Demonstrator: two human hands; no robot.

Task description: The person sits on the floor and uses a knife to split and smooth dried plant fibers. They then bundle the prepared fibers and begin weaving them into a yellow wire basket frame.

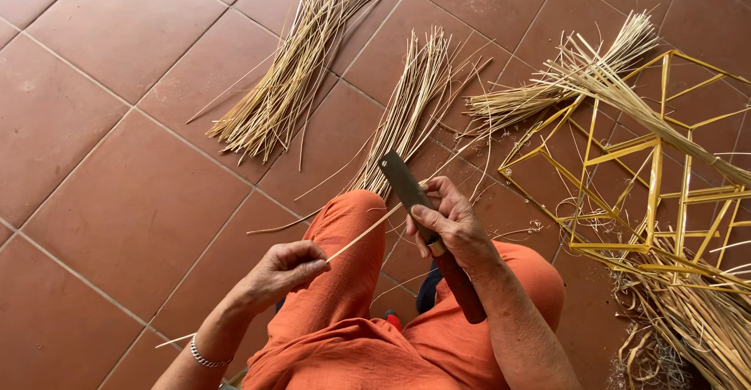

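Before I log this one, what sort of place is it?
Probably a home or small craft workspace for bamboo or cane work, on a terracotta tiled floor. Bundles of split strips lie about, a yellow stick frame sits beside them, and the right hand holds a knife.

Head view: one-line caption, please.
Right hand draws a knife along a thin strip held by the left hand.

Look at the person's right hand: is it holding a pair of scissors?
No, the right hand grips a knife with a dark flat blade and a brown handle, set against a thin strip that the left hand pinches.
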